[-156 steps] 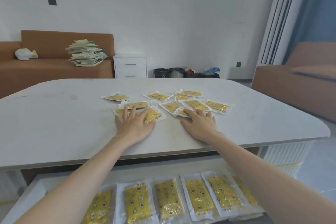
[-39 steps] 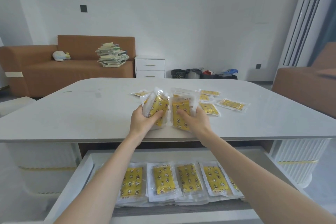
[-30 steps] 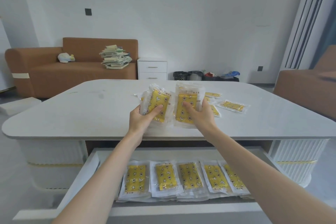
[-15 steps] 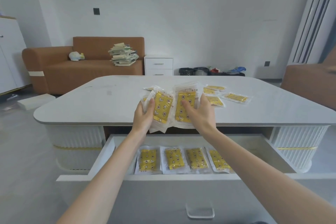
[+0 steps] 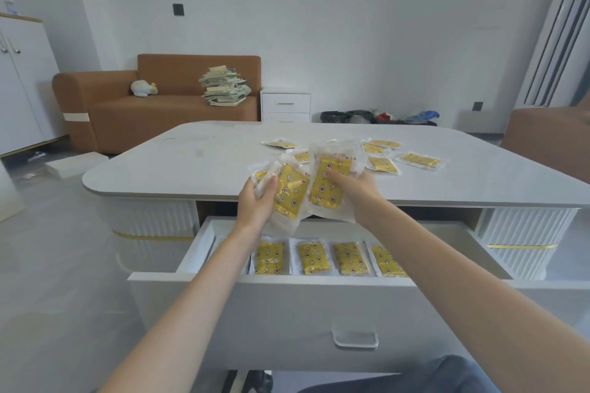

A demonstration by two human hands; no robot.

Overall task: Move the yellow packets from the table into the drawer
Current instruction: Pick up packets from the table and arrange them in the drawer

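Two small bundles of yellow packets are held above the open drawer (image 5: 191,249), one in each hand. The left bundle (image 5: 289,193) is grasped by the left hand (image 5: 255,204), with the thumb laid across its front. The right bundle (image 5: 330,183) is grasped by the right hand (image 5: 356,193) in the same manner. Both bundles are seen at the near edge of the white table (image 5: 207,166), above the back part of the drawer, and are not yet put down. At least four stored packets (image 5: 309,257) are laid in a row inside the drawer, so part of the work can be judged as done. About six loose packets (image 5: 381,164) are left on the tabletop, apart from the hands. The task is judged to be near its middle: the held bundles are to be placed, then the rest collected.
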